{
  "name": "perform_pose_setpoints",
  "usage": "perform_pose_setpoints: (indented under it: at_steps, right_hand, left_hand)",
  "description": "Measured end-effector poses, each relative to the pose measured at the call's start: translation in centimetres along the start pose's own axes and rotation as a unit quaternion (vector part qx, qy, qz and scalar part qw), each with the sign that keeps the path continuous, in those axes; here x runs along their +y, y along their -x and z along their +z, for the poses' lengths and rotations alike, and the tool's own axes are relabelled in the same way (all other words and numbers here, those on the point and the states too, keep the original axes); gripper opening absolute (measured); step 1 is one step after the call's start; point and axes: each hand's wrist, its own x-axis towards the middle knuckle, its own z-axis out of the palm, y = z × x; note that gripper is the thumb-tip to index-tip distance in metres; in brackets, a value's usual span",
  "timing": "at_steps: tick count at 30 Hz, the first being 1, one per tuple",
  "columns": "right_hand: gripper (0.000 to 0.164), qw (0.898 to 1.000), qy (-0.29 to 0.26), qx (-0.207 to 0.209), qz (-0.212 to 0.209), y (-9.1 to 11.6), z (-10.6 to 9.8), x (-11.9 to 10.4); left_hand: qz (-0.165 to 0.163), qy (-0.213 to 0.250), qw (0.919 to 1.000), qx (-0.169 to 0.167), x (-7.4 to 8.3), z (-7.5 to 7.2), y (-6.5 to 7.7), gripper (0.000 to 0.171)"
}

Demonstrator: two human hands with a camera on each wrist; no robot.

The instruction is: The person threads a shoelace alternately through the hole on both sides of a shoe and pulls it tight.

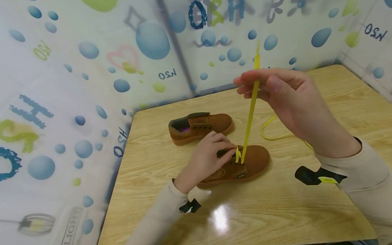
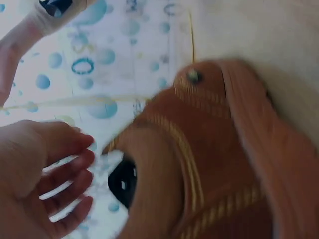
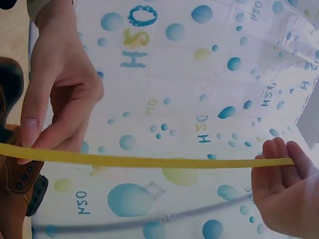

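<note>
"Right hand (image 1: 300, 106)?"

"Holds up a flat yellow fabric shoelace (image 1: 251, 115), taut from the eyelets of a low brown shoe (image 1: 259, 158) with contrast stitching. Fingers nearly straight, close together; exact grip unclear."

"Left hand (image 1: 205, 154)?"

"At that shoe's lacing. Fingers bent, slight gaps; can't tell if thumb and forefinger pinch anything."

"Shoe where?"

"Glossy pale wood table (image 1: 145, 167), near a matching brown shoe (image 1: 223, 123), toes rightward in head view."

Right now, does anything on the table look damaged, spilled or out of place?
Nothing looks spilled or plainly damaged. The one oddity is the rear brown shoe: its visible eyelets show no lace, while the front brown shoe has yellow lace at its toe-end eyelets, so the two don't match.
</note>
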Motion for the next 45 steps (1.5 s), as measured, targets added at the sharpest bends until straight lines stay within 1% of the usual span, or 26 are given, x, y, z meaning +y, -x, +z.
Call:
perform_pose_setpoints:
  at_steps: [2, 4, 7, 9, 10, 12, 15, 19, 21, 25, 27, 29, 31, 34, 37, 42, 45]
  right_hand:
    - [0.029, 1.0, 0.011, 0.018, -0.006, -0.7, 0.1, 0.0]
    - [0.028, 0.999, 0.019, 0.037, -0.009, -1.5, 0.2, 0.0]
    - [0.027, 0.998, 0.021, 0.063, -0.011, -2.7, 0.3, 0.2]
    - [0.028, 0.997, 0.029, 0.076, -0.011, -3.4, 0.4, 0.3]
    - [0.029, 0.996, 0.03, 0.078, -0.011, -3.6, 0.5, 0.3]
    - [0.032, 0.997, 0.027, 0.077, -0.009, -4.1, 0.5, 0.4]
    - [0.039, 0.998, -0.009, 0.061, 0.013, -4.5, 0.5, 0.4]
    - [0.046, 0.995, -0.038, 0.054, 0.073, -4.5, 0.2, 0.8]
    - [0.044, 0.992, -0.031, 0.058, 0.109, -4.4, -0.1, 1.3]
    - [0.029, 0.983, -0.018, 0.06, 0.174, -3.7, -0.8, 2.6]
    - [0.024, 0.978, -0.009, 0.057, 0.203, -3.2, -1.2, 3.4]
    - [0.025, 0.971, 0.017, 0.053, 0.234, -2.5, -1.5, 4.3]
    - [0.026, 0.962, 0.051, 0.05, 0.265, -1.7, -1.8, 5.4]
    - [0.03, 0.942, 0.111, 0.039, 0.314, -0.4, -2.1, 7.1]
    - [0.031, 0.922, 0.15, 0.026, 0.356, 0.9, -2.4, 8.6]
    - [0.029, 0.892, 0.192, 0.015, 0.408, 2.9, -2.8, 10.3]
    - [0.027, 0.876, 0.208, 0.006, 0.436, 4.1, -3.0, 11.1]
  left_hand:
    - [-0.015, -0.025, 0.9995, -0.015, -0.6, -0.2, 0.0, 0.017]
    - [-0.036, -0.048, 0.9971, -0.047, -1.2, -0.2, 0.0, 0.022]
    - [-0.065, -0.063, 0.9908, -0.1, -1.6, 0.1, 0.0, 0.027]
    - [-0.077, -0.066, 0.9874, -0.122, -1.8, 0.4, 0.0, 0.027]
    - [-0.079, -0.068, 0.9865, -0.126, -1.8, 0.5, 0.1, 0.027]
    - [-0.08, -0.072, 0.9864, -0.124, -2.0, 0.8, 0.1, 0.025]
    - [-0.076, -0.076, 0.9884, -0.107, -2.1, 1.2, 0.3, 0.022]
    - [-0.071, -0.067, 0.9916, -0.085, -2.3, 1.6, 0.4, 0.019]
    - [-0.068, -0.062, 0.9925, -0.081, -2.4, 1.7, 0.4, 0.018]
    - [-0.067, -0.053, 0.9931, -0.08, -2.6, 1.7, 0.5, 0.018]
    - [-0.069, -0.045, 0.9937, -0.076, -2.8, 1.8, 0.5, 0.017]
    - [-0.073, -0.036, 0.9942, -0.071, -2.9, 1.8, 0.6, 0.017]
    - [-0.075, -0.03, 0.9945, -0.067, -3.0, 1.9, 0.6, 0.017]
    - [-0.077, -0.027, 0.9948, -0.062, -3.0, 1.9, 0.6, 0.016]
    - [-0.074, -0.025, 0.9954, -0.055, -3.1, 2.0, 0.6, 0.016]
    - [-0.069, -0.023, 0.9965, -0.041, -3.2, 2.2, 0.6, 0.016]
    - [-0.073, -0.021, 0.9965, -0.036, -3.2, 2.2, 0.5, 0.017]
